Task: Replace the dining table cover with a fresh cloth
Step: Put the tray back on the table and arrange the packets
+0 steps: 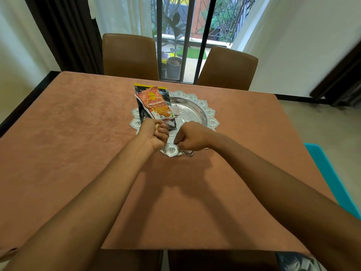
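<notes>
Orange snack packet [154, 103], upright over the left rim of the silver tray [207, 111]: white capitals across its middle read "GARLIC BHUJI", and the end of the word is lost at the packet's right edge. A yellow roundel above that line carries a dark word too small to read. The finer print below the title is blurred. Black packet [141, 111], directly behind the orange one: a yellow strip along its top edge bears a short dark mark, illegible.
</notes>
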`<control>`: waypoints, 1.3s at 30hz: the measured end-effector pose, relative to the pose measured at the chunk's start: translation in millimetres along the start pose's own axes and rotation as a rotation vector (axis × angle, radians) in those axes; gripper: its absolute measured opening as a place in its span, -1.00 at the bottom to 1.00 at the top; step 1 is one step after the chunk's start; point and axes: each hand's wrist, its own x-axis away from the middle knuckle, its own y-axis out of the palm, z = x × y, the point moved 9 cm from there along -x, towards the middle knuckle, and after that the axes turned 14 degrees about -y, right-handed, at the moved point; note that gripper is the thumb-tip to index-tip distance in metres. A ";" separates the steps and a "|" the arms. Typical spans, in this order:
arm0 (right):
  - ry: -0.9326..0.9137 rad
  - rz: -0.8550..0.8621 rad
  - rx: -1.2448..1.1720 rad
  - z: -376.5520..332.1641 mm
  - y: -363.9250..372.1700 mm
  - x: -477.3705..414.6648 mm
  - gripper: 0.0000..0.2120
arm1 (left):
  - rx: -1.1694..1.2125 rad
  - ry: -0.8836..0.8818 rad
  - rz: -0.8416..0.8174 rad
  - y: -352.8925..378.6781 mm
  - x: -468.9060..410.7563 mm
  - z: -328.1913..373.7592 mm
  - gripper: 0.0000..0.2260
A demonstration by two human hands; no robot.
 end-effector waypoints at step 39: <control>0.066 0.787 -0.570 -19.7 -37.2 -8.9 -0.90 | -0.098 0.104 0.063 -34.6 32.3 -2.3 -0.65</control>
